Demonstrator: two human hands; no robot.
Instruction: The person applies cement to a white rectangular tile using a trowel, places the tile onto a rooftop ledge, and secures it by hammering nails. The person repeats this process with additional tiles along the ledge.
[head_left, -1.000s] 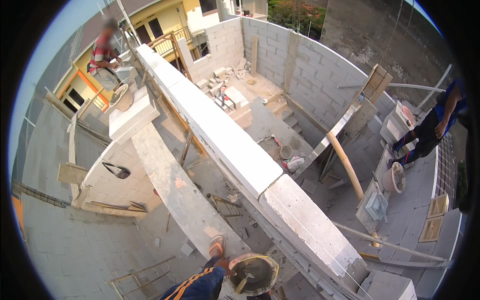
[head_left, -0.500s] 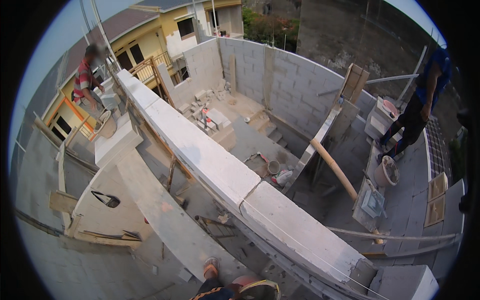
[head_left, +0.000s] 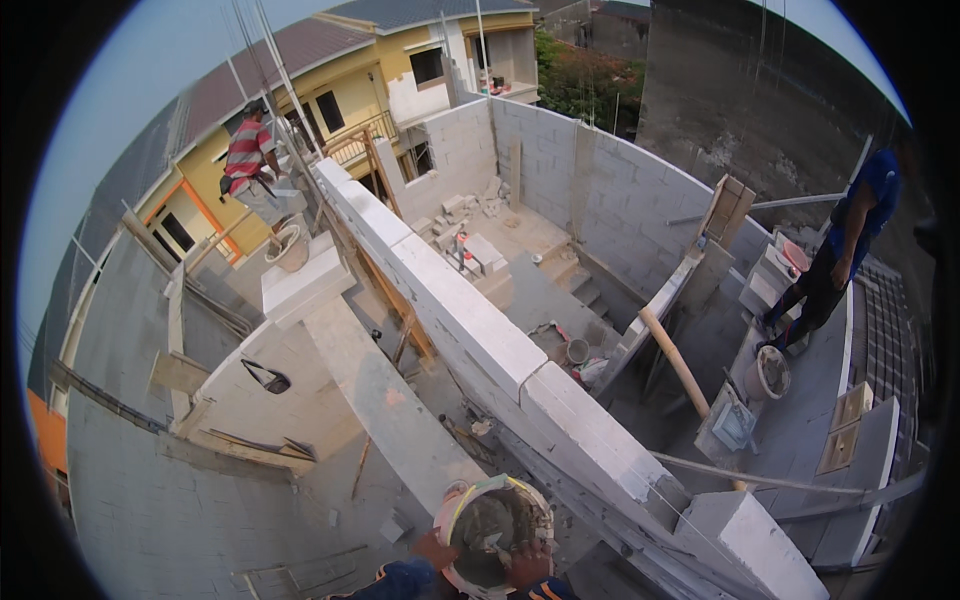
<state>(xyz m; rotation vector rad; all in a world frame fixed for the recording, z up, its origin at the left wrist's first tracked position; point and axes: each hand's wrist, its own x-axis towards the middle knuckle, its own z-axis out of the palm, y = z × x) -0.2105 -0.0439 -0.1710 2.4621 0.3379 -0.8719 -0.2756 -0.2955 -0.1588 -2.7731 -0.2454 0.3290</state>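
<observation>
At the bottom centre, my left hand [head_left: 435, 550] grips the left side of a bucket [head_left: 455, 520] of grey mortar, and my right hand [head_left: 528, 562] grips the right side of its near rim. A trowel [head_left: 492, 542] lies partly in the mortar. Under the bucket a narrow plank [head_left: 355, 375] runs away to a stack of white blocks [head_left: 300, 290]. Just right of me runs the top of a light block wall [head_left: 460, 310], with a thin string along its near part and a loose block [head_left: 740, 550] at its near end.
A worker in red stripes [head_left: 250, 160] bends by a bucket [head_left: 290, 250] at the far left. Another worker [head_left: 840, 250] stands high on the right beside a bucket [head_left: 768, 372] and bamboo pole [head_left: 670, 355]. Stairs [head_left: 570, 280] and scattered blocks [head_left: 455, 210] lie below, with drops either side of the plank.
Both my hands are now on the mortar bucket, which sits higher and more central in view. The view has shifted, and the worker at the left has bent further forward.
</observation>
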